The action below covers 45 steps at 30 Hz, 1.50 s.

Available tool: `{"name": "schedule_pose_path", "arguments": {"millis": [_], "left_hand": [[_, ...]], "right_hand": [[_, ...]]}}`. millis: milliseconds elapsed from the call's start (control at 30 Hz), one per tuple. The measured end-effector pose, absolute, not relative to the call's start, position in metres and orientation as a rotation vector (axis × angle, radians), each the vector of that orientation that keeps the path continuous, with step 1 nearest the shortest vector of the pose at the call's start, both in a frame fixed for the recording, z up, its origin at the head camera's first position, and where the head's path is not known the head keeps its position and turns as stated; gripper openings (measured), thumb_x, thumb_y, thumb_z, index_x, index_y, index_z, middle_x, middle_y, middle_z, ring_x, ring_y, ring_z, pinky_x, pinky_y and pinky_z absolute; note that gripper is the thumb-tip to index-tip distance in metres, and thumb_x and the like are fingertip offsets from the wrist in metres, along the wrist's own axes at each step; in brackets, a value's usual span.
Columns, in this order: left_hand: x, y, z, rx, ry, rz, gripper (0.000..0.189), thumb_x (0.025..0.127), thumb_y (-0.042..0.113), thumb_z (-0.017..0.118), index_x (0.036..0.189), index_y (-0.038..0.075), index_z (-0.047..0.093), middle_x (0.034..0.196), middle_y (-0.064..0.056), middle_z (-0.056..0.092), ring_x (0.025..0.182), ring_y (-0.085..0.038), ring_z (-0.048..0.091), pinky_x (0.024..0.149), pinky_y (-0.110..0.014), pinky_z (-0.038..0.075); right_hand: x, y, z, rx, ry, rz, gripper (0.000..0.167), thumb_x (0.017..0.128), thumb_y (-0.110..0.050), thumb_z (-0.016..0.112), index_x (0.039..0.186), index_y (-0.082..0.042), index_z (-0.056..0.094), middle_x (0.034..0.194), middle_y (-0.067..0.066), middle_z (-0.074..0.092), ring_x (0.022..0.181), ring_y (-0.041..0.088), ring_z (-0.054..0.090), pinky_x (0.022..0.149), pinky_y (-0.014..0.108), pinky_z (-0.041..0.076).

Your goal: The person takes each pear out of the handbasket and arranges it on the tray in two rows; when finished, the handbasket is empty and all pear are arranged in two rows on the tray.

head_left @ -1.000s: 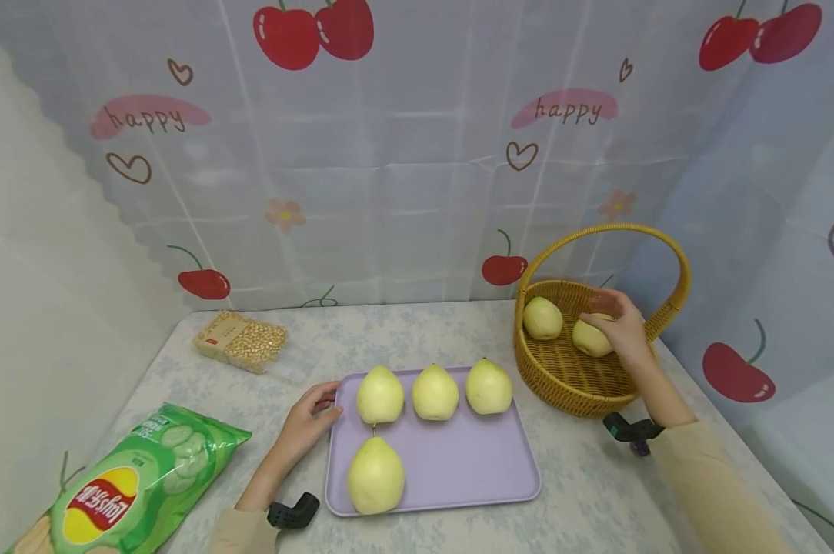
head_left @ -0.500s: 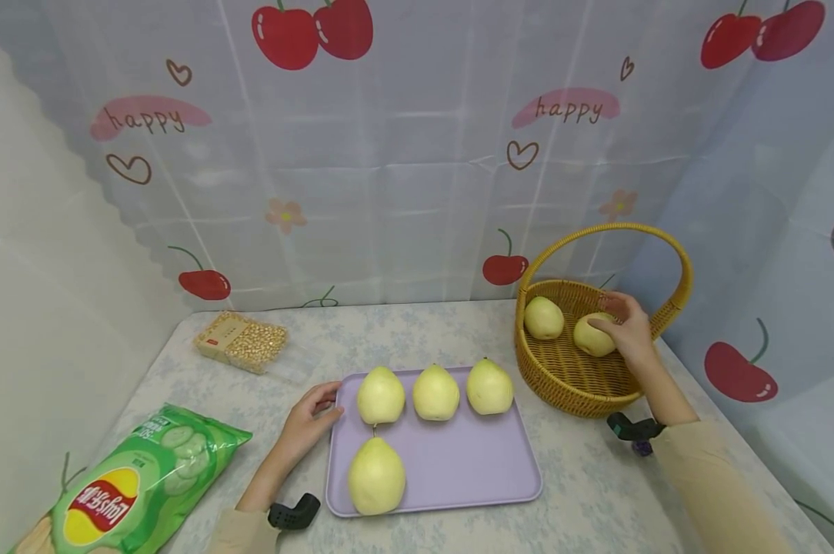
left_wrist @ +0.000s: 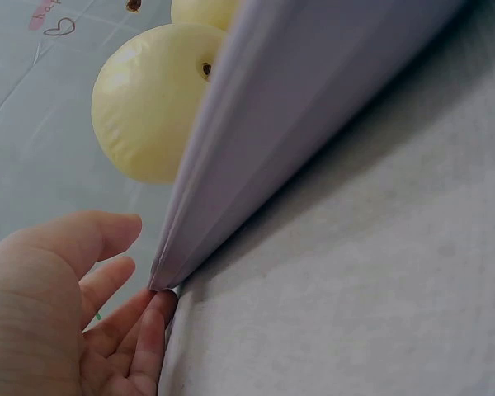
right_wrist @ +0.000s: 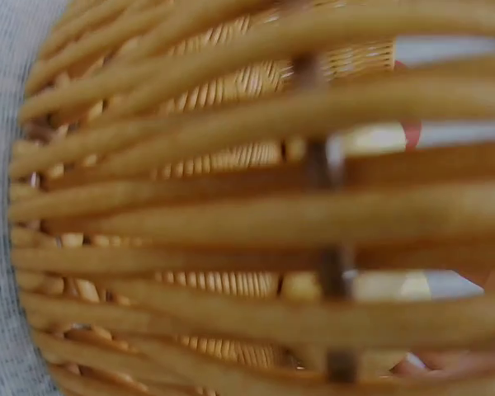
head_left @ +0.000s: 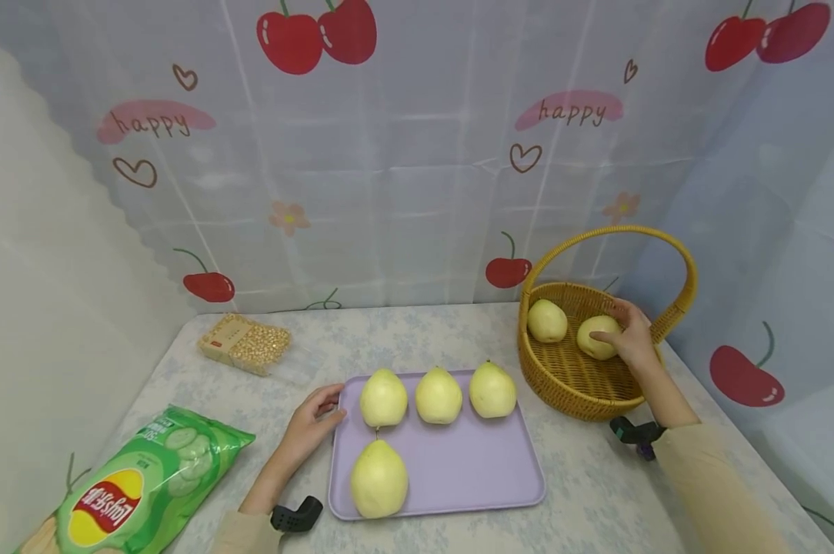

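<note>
While the right hand (head_left: 633,340) grips one pear (head_left: 589,343) of two inside the handled basket (head_left: 562,392), whose wall obstructs the right wrist view, the left hand (head_left: 308,423), thumb and fingers apart, touches the left edge of the tray (head_left: 472,471). Four pears (head_left: 438,397) stand on the tray; one chip bag (head_left: 168,473) and one kernel packet (head_left: 251,346) lie farther left on the worktop (head_left: 417,331).

On your right, the basket (head_left: 562,396) is rough, woven strands; before you, the tray (head_left: 465,465) looks smooth, matt plastic, the pears (head_left: 379,480) smooth-skinned. Your near-left chip bag (head_left: 154,485) is glossy, crinkled film; the far curtain (head_left: 389,185), thin creased sheeting.
</note>
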<state>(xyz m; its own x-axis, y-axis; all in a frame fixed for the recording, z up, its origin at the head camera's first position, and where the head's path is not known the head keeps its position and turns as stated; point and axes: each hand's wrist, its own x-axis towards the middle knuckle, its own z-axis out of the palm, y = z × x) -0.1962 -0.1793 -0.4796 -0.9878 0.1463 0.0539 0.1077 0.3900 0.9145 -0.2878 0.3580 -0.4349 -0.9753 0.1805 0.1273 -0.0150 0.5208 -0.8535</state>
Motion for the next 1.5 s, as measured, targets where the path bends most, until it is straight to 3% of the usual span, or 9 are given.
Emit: {"name": "schedule_pose_path", "arguments": {"millis": [300, 533, 900, 1267, 1500], "left_hand": [[-0.195, -0.178, -0.479, 0.232, 2.599, 1.697, 0.044, 0.091, 0.005, 0.06, 0.133, -0.005, 0.05, 0.134, -0.022, 0.052, 0.118, -0.034, 0.053, 0.105, -0.049, 0.041], [-0.2, -0.18, -0.488, 0.246, 2.602, 1.708, 0.045, 0.091, 0.004, 0.06, 0.134, -0.004, 0.049, 0.133, -0.022, 0.053, 0.118, -0.035, 0.053, 0.105, -0.05, 0.042], [-0.212, -0.189, -0.517, 0.255, 2.599, 1.722, 0.045, 0.091, 0.017, 0.064, 0.134, 0.008, 0.053, 0.134, -0.012, 0.054, 0.118, -0.026, 0.054, 0.105, -0.039, 0.044], [-0.213, -0.189, -0.518, 0.255, 2.626, 1.7, 0.046, 0.091, 0.016, 0.064, 0.134, 0.007, 0.053, 0.133, -0.012, 0.055, 0.116, -0.025, 0.055, 0.104, -0.037, 0.045], [-0.212, -0.189, -0.515, 0.233, 2.594, 1.709, 0.046, 0.092, 0.018, 0.063, 0.135, 0.01, 0.052, 0.135, -0.01, 0.054, 0.118, -0.024, 0.054, 0.105, -0.039, 0.043]], "right_hand": [[-0.295, 0.364, -0.442, -0.095, -2.767, 1.368, 0.098, 0.081, -0.005, 0.07, 0.149, 0.01, -0.001, 0.151, 0.038, 0.007, 0.136, 0.056, 0.016, 0.109, 0.066, 0.024], [-0.294, 0.363, -0.444, -0.048, -2.826, 1.299, 0.099, 0.078, -0.004, 0.073, 0.147, 0.014, 0.004, 0.147, 0.043, 0.011, 0.131, 0.058, 0.021, 0.105, 0.066, 0.028], [-0.29, 0.358, -0.442, -0.05, -2.826, 1.302, 0.105, 0.075, -0.009, 0.077, 0.15, 0.007, 0.005, 0.146, 0.041, 0.016, 0.132, 0.056, 0.021, 0.103, 0.066, 0.03], [-0.288, 0.356, -0.438, -0.052, -2.674, 1.402, 0.097, 0.083, -0.016, 0.072, 0.152, 0.002, 0.005, 0.149, 0.037, 0.017, 0.127, 0.052, 0.032, 0.095, 0.057, 0.04], [-0.273, 0.343, -0.42, -0.067, -2.636, 1.412, 0.096, 0.084, -0.023, 0.073, 0.153, -0.004, 0.009, 0.152, 0.031, 0.018, 0.129, 0.049, 0.032, 0.093, 0.052, 0.042]]}}
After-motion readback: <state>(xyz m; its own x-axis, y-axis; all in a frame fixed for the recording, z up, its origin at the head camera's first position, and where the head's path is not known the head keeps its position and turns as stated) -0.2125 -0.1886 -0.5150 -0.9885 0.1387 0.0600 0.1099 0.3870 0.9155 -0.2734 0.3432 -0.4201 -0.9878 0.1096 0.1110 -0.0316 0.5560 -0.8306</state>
